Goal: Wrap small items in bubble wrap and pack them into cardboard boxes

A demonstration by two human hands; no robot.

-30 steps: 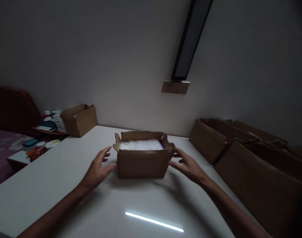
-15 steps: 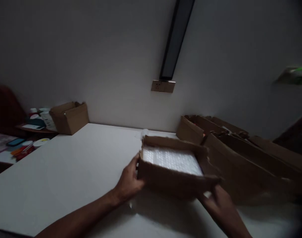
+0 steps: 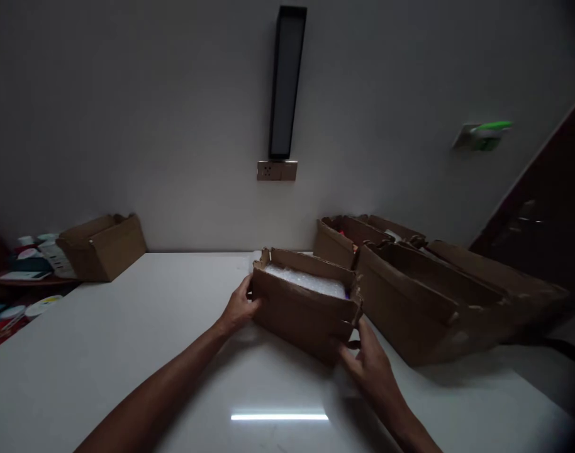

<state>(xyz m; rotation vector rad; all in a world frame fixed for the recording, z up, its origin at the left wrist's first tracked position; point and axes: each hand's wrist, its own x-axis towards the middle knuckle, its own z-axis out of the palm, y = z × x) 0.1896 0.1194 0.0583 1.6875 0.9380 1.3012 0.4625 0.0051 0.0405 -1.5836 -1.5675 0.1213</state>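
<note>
In the head view a small open-topped cardboard box (image 3: 297, 314) is at the middle of the white table, between my hands. Bubble wrap (image 3: 311, 281) shows inside it, and what lies beneath is hidden. My left hand (image 3: 241, 308) grips the box's left end. At the lower right corner of the box, my right hand (image 3: 365, 355) has its thumb on the near wall and its fingers around the right end. A clear plastic-looking piece (image 3: 255, 257) sits just behind the box's left corner.
A larger open cardboard box (image 3: 410, 314) stands close by on the right, with another cardboard box (image 3: 332, 242) behind it. At the far left is one more cardboard box (image 3: 109, 251). The white table (image 3: 174, 289) meets a wall with a socket plate (image 3: 277, 170).
The view has turned, shifting the room leftward. The held box now shows more of its near wall and less of the bubble wrap. Both hands keep their grip.
</note>
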